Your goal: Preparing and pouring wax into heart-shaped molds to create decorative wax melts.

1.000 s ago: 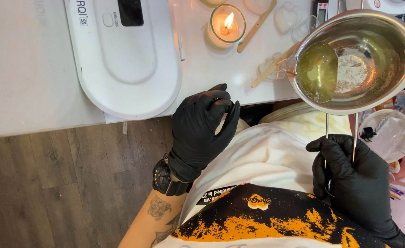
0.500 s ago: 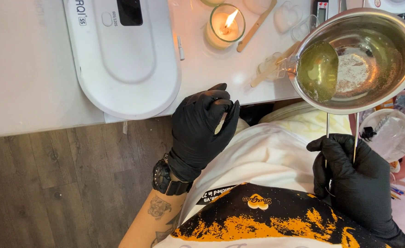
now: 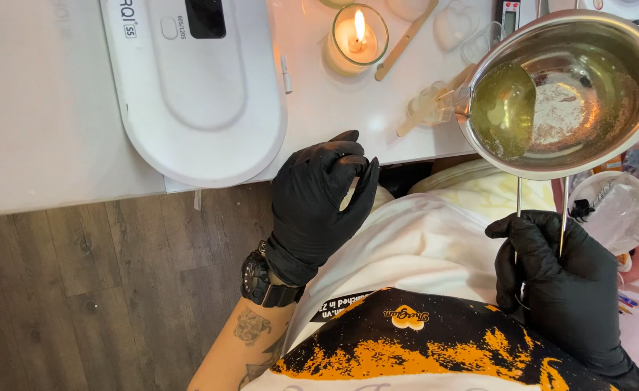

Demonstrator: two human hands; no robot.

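White table [image 3: 44, 108], right hand [image 3: 551, 268] gripping pot handle [image 3: 562, 213], left hand [image 3: 319, 203] curled

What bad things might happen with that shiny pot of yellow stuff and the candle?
The metal pot is tilted, its yellow liquid pooled at the low rim above a small clear mould; it might overshoot onto the white table. The right hand holds only the thin wire handle, so the pot may wobble. The lit candle burns nearby and could get bumped.
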